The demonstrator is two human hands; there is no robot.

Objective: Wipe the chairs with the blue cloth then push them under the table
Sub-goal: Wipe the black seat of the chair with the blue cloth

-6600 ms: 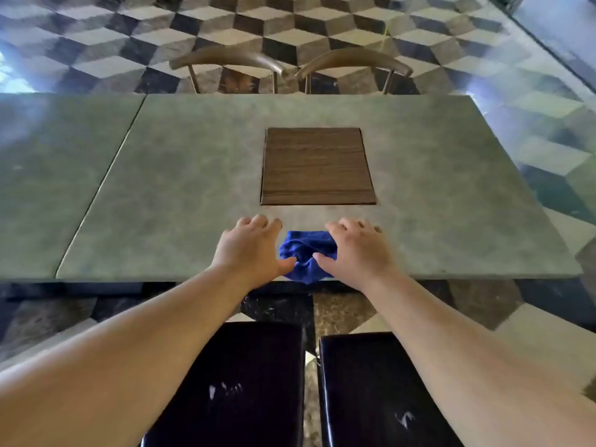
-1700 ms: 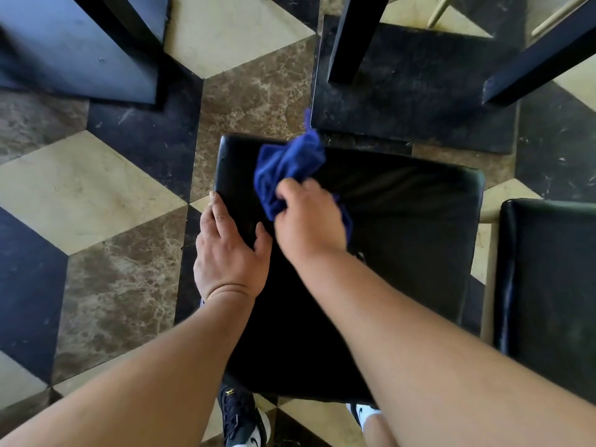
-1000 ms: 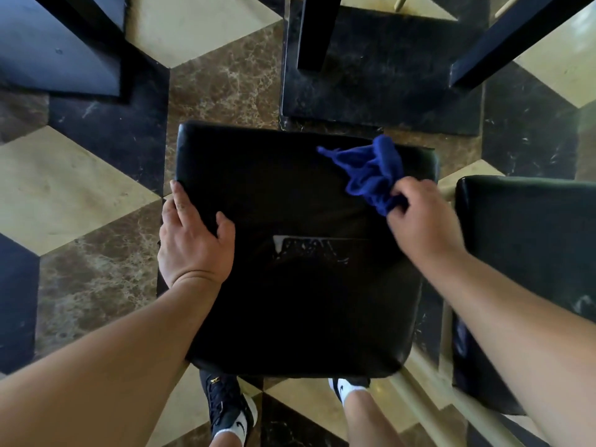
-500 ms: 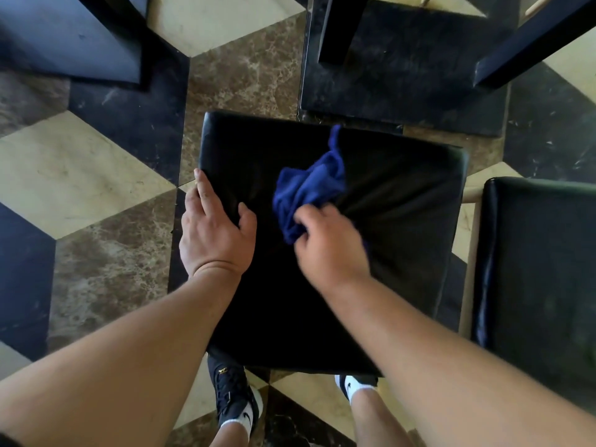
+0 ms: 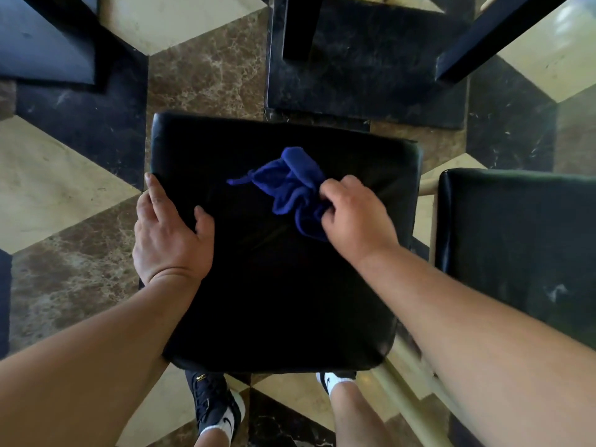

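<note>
Head view, looking straight down. A black cushioned chair seat [image 5: 283, 285] fills the middle of the frame. The right hand [image 5: 354, 214] is curled tight around a bunch of the blue cloth [image 5: 290, 185] and presses it onto the far half of the seat, a little right of centre. The cloth is crumpled — most of it bulges out past the knuckles toward the left and the far edge, with one thin corner trailing left across the black surface. Fingers are folded in around the fabric, so only their backs show.

The left hand [image 5: 171, 233] lies on the seat's left edge, about midway along. It is loosely open: the thumb rests flat on top of the cushion, the fingers run along the edge, and whether they curl under the side cannot be told. It holds nothing but the seat itself.

A second black seat [image 5: 522, 246] stands just beside the first on the right, a pale wooden frame rail [image 5: 429, 188] showing in the gap between them. Dark table legs [image 5: 300, 27] stand beyond the far edge of the seat. Below its near edge two feet show, one in a dark shoe [image 5: 216, 404], on a floor [image 5: 64, 188] of cream, brown and black marble tiles.
</note>
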